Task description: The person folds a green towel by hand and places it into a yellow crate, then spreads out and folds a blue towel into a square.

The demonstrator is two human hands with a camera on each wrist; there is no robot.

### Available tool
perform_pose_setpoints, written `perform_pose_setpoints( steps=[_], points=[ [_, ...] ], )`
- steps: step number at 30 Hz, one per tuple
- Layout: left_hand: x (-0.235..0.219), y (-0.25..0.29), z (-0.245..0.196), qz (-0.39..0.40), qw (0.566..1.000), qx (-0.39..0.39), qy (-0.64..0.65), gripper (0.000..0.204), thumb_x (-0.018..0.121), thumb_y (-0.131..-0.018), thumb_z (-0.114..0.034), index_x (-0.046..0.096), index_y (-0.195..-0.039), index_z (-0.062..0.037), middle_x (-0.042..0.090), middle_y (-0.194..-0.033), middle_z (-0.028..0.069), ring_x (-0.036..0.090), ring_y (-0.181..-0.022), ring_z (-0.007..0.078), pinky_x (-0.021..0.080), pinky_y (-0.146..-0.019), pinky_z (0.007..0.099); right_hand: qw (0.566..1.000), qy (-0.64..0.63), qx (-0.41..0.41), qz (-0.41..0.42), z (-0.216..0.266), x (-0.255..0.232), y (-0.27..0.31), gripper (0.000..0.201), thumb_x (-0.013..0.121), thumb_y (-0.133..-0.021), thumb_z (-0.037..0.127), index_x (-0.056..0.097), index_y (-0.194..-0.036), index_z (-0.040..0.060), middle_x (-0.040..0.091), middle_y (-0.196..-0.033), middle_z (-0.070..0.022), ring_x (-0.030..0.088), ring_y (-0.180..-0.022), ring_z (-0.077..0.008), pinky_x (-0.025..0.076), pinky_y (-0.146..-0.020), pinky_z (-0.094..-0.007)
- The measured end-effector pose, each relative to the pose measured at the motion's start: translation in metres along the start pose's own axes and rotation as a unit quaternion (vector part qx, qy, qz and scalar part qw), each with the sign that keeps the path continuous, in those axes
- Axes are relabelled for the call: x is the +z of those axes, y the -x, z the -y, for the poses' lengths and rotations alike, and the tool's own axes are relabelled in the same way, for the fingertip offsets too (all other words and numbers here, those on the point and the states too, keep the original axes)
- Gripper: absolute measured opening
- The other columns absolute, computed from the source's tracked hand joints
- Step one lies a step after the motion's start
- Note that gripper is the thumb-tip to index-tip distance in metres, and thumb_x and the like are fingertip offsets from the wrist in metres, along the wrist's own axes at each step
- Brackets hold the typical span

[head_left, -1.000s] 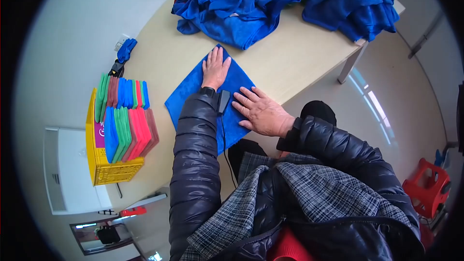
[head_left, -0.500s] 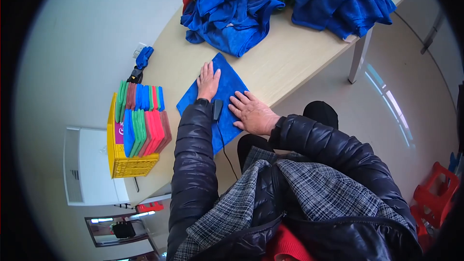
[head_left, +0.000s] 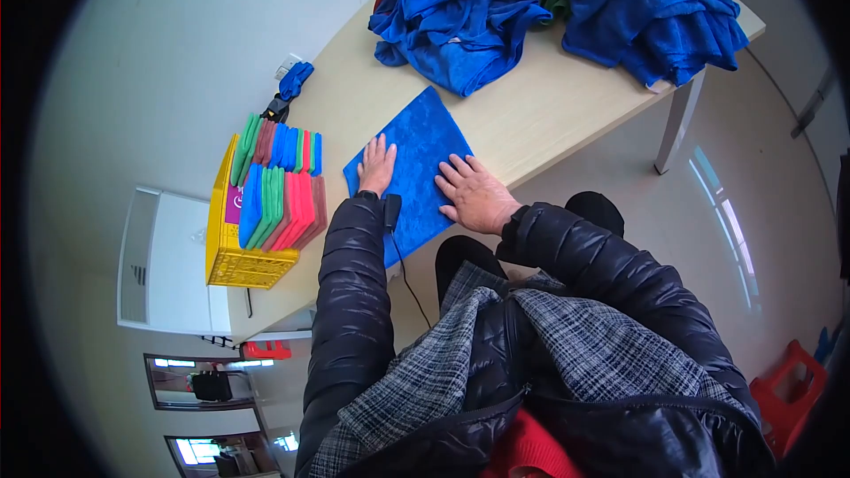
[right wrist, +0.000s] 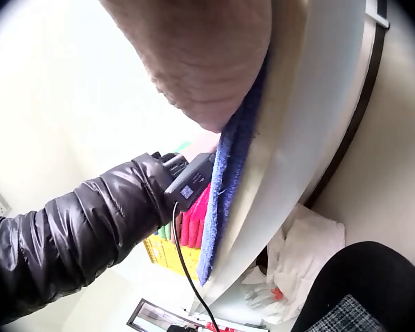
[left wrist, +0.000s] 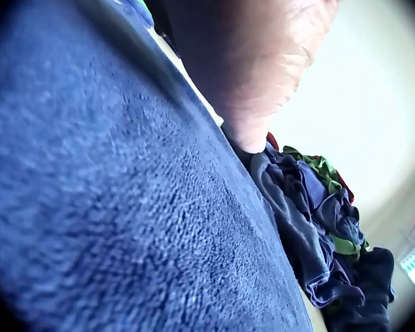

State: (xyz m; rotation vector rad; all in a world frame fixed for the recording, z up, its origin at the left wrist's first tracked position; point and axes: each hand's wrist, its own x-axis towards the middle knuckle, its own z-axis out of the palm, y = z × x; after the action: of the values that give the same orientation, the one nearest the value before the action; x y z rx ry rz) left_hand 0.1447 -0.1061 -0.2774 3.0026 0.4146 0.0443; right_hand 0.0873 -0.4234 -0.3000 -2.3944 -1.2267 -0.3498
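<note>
A blue plush towel [head_left: 421, 137] lies flat on the table, one corner toward the cloth pile and its near edge by the person's lap. The left hand [head_left: 378, 165] rests on its left side, fingers straight and pointing away from the body. Across from it, the right hand [head_left: 479, 197] lies palm down near the right edge, fingers spread. Close up in the left wrist view, the towel's nap [left wrist: 159, 214] fills the lower left below the left hand [left wrist: 263, 62]. In the right wrist view the right hand [right wrist: 207, 62] presses by the towel's edge [right wrist: 225, 180].
Rumpled blue cloths [head_left: 465, 31] with some green and red heap at the table's far end, beside another blue pile [head_left: 651, 13]. A yellow crate [head_left: 252, 265] at left holds folded cloths [head_left: 292, 212] in several colours. A red stool [head_left: 788, 394] stands on the floor.
The left hand has slid from the towel's far corner back toward the body along its left side. The right hand stays near the right edge. The head view has shifted slightly.
</note>
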Motion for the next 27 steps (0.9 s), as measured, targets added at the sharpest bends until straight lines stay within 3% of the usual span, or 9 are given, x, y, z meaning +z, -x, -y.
perform_pose_setpoints(
  steps=[3, 9, 15, 18, 24, 27],
  points=[
    [0.008, -0.019, -0.008, 0.008, 0.999, 0.033, 0.011, 0.072, 0.032, -0.102, -0.061, 0.023, -0.16, -0.0194, 0.021, -0.166, 0.0119, 0.015, -0.154, 0.031, 0.012, -0.119, 0.0612, 1.0, 0.005, 0.007, 0.013, 0.001, -0.002, -0.002, 0.063, 0.044, -0.101, 0.05, 0.05, -0.145, 0.0063, 0.043, -0.154, -0.0149, 0.032, -0.146, -0.0344, 0.02, -0.121, -0.0487],
    [0.015, -0.044, -0.003, 0.031, 0.999, -0.006, 0.028, 0.069, 0.033, -0.102, -0.06, 0.023, -0.16, -0.0232, 0.017, -0.167, 0.0089, 0.012, -0.155, 0.0299, 0.01, -0.118, 0.0639, 1.0, 0.003, 0.004, 0.028, 0.003, -0.008, -0.006, 0.063, 0.045, -0.1, 0.05, 0.05, -0.145, 0.007, 0.042, -0.154, -0.0147, 0.031, -0.147, -0.0333, 0.02, -0.122, -0.0482],
    [0.011, -0.047, 0.028, 0.02, 0.995, 0.003, 0.096, 0.069, 0.034, -0.102, -0.059, 0.024, -0.16, -0.0225, 0.016, -0.168, 0.0095, 0.011, -0.155, 0.0302, 0.009, -0.119, 0.063, 0.999, 0.011, 0.001, 0.045, 0.005, -0.01, -0.008, 0.063, 0.045, -0.1, 0.05, 0.048, -0.147, 0.0076, 0.04, -0.156, -0.0145, 0.03, -0.148, -0.0334, 0.019, -0.122, -0.0481],
    [0.002, -0.019, 0.058, -0.019, 0.999, 0.027, 0.033, 0.069, 0.035, -0.102, -0.058, 0.023, -0.16, -0.0217, 0.016, -0.168, 0.0101, 0.012, -0.155, 0.0305, 0.009, -0.119, 0.0615, 0.999, 0.013, -0.004, 0.048, 0.006, -0.009, -0.01, 0.063, 0.046, -0.1, 0.049, 0.047, -0.148, 0.0077, 0.039, -0.156, -0.0146, 0.03, -0.148, -0.0335, 0.019, -0.122, -0.048],
    [0.009, 0.024, 0.156, -0.014, 0.999, -0.001, 0.035, 0.069, 0.036, -0.102, -0.058, 0.026, -0.159, -0.0188, 0.019, -0.166, 0.0134, 0.014, -0.154, 0.0318, 0.012, -0.121, 0.0548, 0.998, 0.031, -0.004, 0.05, 0.01, -0.011, -0.015, 0.062, 0.046, -0.101, 0.048, 0.044, -0.149, 0.0081, 0.038, -0.157, -0.015, 0.03, -0.148, -0.0334, 0.019, -0.123, -0.0479],
    [0.002, 0.053, 0.169, -0.004, 0.998, -0.024, 0.055, 0.071, 0.039, -0.102, -0.056, 0.028, -0.158, -0.0145, 0.024, -0.164, 0.0152, 0.019, -0.153, 0.0328, 0.015, -0.121, 0.0517, 0.998, 0.031, -0.004, 0.059, 0.012, -0.011, -0.012, 0.063, 0.047, -0.101, 0.048, 0.043, -0.149, 0.0082, 0.038, -0.157, -0.0151, 0.03, -0.148, -0.0337, 0.02, -0.122, -0.0482]
  ],
)
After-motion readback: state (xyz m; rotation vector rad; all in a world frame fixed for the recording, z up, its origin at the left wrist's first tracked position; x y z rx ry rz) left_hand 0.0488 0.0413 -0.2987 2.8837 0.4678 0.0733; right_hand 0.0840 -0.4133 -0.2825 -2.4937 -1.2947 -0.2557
